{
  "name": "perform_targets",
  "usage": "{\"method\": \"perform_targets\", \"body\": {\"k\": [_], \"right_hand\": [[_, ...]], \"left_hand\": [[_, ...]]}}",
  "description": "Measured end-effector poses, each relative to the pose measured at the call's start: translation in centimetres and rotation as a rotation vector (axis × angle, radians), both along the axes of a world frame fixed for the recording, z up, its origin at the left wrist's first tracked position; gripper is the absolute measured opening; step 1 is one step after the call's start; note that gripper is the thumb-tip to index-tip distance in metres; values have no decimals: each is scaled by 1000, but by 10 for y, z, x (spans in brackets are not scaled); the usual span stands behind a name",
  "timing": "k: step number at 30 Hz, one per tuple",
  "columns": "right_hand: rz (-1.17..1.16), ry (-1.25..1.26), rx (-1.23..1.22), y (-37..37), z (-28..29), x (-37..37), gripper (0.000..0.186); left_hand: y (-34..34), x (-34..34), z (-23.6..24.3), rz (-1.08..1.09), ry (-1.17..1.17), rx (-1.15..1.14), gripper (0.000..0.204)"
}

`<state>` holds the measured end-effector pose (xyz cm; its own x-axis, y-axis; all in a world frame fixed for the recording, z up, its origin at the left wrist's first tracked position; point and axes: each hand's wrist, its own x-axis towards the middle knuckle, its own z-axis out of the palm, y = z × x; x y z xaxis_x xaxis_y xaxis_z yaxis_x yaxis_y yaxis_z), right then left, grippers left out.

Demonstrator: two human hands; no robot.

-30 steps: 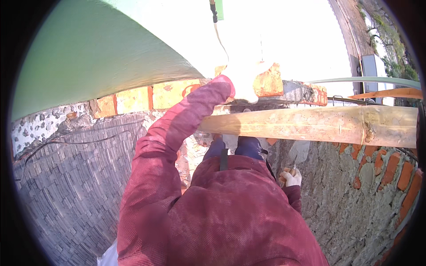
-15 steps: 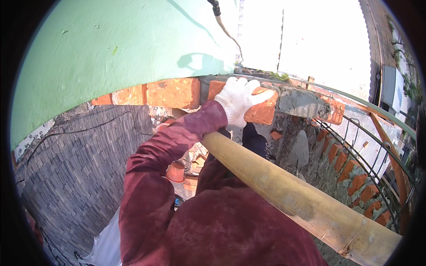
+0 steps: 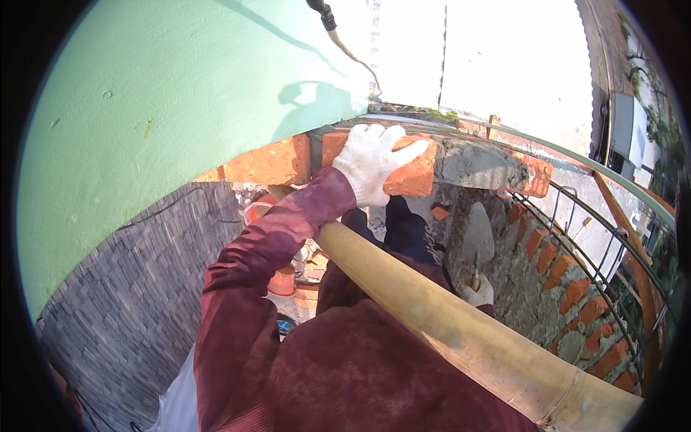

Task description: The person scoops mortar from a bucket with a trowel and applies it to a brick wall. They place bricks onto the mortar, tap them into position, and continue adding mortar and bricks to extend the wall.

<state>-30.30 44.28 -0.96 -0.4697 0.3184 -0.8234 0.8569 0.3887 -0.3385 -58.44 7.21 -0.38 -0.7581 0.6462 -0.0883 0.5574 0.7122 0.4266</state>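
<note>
My left hand (image 3: 371, 160), in a white knitted glove, is wrapped over the top of an orange brick (image 3: 412, 175) in the wall's upper row. Its fingers reach to the far side and its thumb points right along the top. Below and to the right, beyond the bamboo pole, my gloved right hand (image 3: 478, 291) holds a trowel (image 3: 475, 237) by its handle. The trowel's grey, mortar-smeared blade points up toward the wall. Another brick (image 3: 270, 162) lies left of my left hand, against the green wall. Grey mortar (image 3: 479, 164) coats the row on the right.
A thick bamboo pole (image 3: 461, 317) crosses in front of my body, under my left forearm. Bent steel bars (image 3: 597, 263) and rough brickwork (image 3: 572, 295) stand at the right. Orange buckets (image 3: 282, 281) and rubble lie below. A pale green wall (image 3: 180, 86) rises at the left.
My right hand has come into view, holding the trowel, whose blade showed before. My left hand stays on the brick. The whole view has shifted slightly.
</note>
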Motion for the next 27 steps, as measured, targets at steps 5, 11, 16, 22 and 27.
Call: {"method": "perform_targets", "body": {"k": [5, 11, 16, 22, 27], "right_hand": [[-165, 1, -50, -3, 8, -5, 14], [-172, 24, -61, -6, 14, -6, 16], [107, 192, 154, -12, 30, -14, 17], [277, 506, 127, -21, 68, -59, 24], [621, 654, 166, -51, 100, -132, 26]], "left_hand": [[-1, -2, -2, -6, -44, 8, 96], [-1, 0, -1, -30, -36, -52, 97], [-3, -4, -3, -65, -47, 26, 100], [-8, 2, -6, -11, -91, 77, 102], [-59, 8, 17, 15, 39, 148, 86]]}}
